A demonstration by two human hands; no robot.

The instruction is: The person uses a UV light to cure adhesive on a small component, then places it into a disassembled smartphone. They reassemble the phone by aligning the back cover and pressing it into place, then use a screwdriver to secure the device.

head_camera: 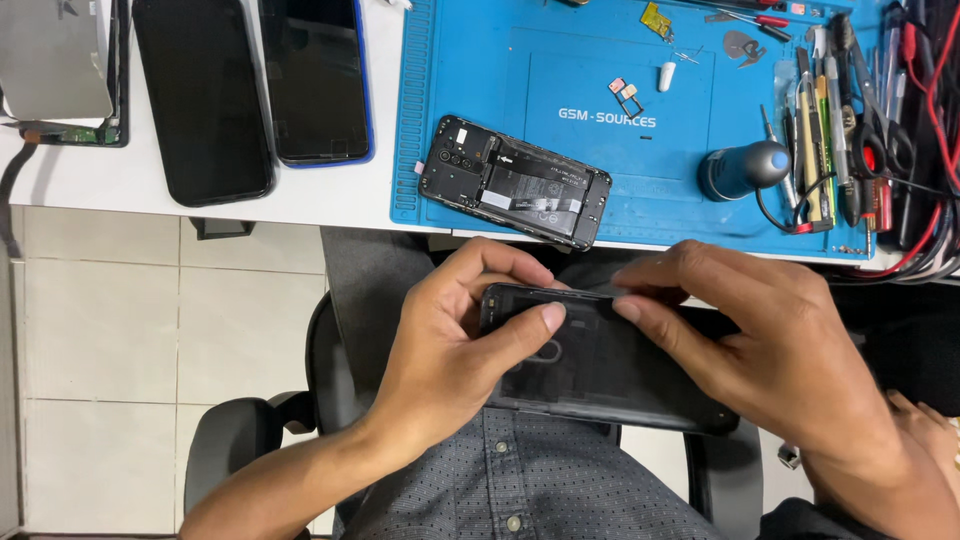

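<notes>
1. Black plastic back cover [610, 365] lies flat between both hands over the person's lap, below the near edge of the blue mat [470, 60]; its long axis runs left to right, tilted slightly down toward the right.
2. Left hand [450, 340] grips the cover's left end, fingers curled over the far edge, thumb pressed flat on the upper face near the middle.
3. Right hand [770, 345] arches over the cover's right half; its fingertips pinch at the far edge, just beside the left thumb tip; whether something thin sits between them I cannot tell.
4. Both hands touch the cover; neither is nearer than the other.
5. On the mat, just beyond the cover, an opened phone [515, 180] lies with its insides showing; its long axis runs roughly parallel to the cover.
</notes>
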